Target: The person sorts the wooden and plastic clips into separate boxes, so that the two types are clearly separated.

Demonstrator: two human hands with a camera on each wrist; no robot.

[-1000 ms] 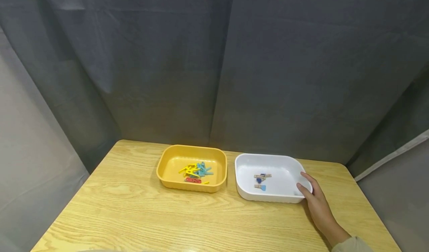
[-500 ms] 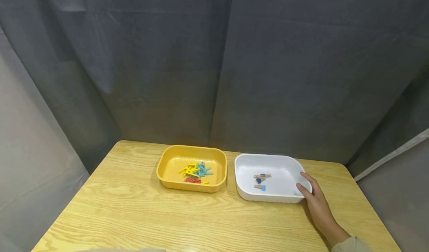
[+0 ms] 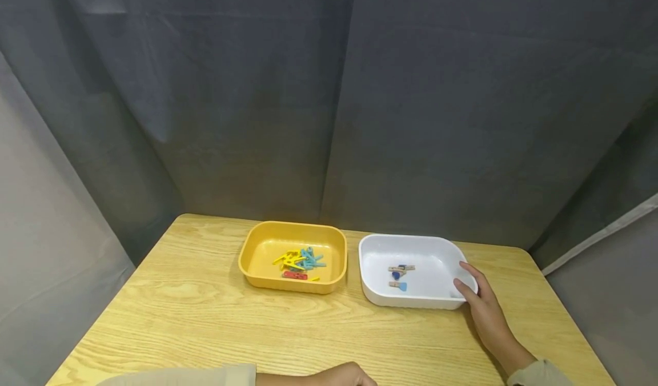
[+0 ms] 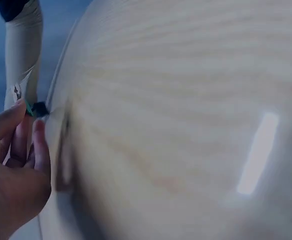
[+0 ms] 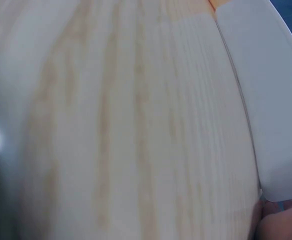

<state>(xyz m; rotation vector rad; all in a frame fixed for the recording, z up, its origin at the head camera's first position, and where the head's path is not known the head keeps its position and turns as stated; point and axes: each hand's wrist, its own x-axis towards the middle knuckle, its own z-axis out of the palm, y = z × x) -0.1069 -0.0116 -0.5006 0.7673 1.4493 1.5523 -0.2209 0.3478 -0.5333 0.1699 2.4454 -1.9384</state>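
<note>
My right hand [image 3: 488, 312] grips the near right corner of a white tray [image 3: 370, 294], thumb over the rim. Inside that tray lie wooden clothespins [image 3: 402, 268] with dark blue ends and one with a light blue end [image 3: 401, 286]. My left hand [image 3: 341, 376] is at the near table edge, its fingers cut off by the frame. In the left wrist view, its thumb and fingers pinch a small clip [image 4: 29, 108] that shows green, mostly hidden by the fingertips. In the right wrist view only a bit of the right hand [image 5: 283, 222] shows, at the tray's corner.
A yellow tray [image 3: 249, 274] stands left of the white one, holding yellow clothespins [image 3: 292, 260], teal ones [image 3: 311, 258] and a red one [image 3: 295, 275]. Both trays sit toward the back of the wooden table [image 3: 205, 312]. A grey curtain [image 3: 257, 117] hangs behind.
My left forearm and hand have come into the head view from the bottom, reaching rightward along the near edge. My right hand and both trays have stayed in place.
</note>
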